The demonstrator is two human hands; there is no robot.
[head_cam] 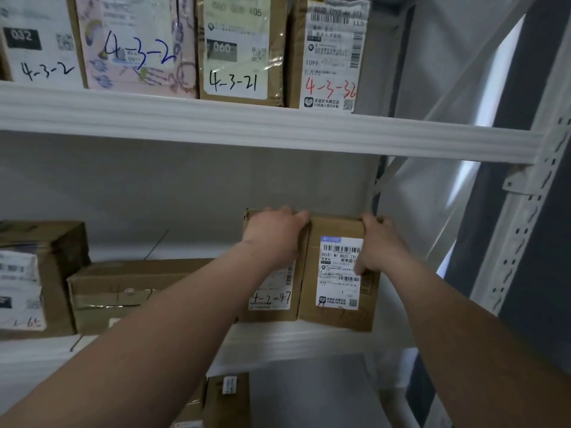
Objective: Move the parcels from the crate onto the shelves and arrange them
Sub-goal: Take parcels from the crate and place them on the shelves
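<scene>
Now L hand (273,233) grips 4-2-47 box (272,299), R hand (381,245) grips BS31 box (335,282).

You're looking at a pale grey wall (154,186) filling the middle of the frame. At the right edge there's a dark slate panel (543,57). A bright strip (494,72) sits just left of it.

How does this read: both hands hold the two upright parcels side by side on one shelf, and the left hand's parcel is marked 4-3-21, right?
Wrong marking. The head view shows the left hand on the parcel marked 4-2-47, not 4-3-21; the right hand holds the upright parcel beside it on the same shelf.
</scene>
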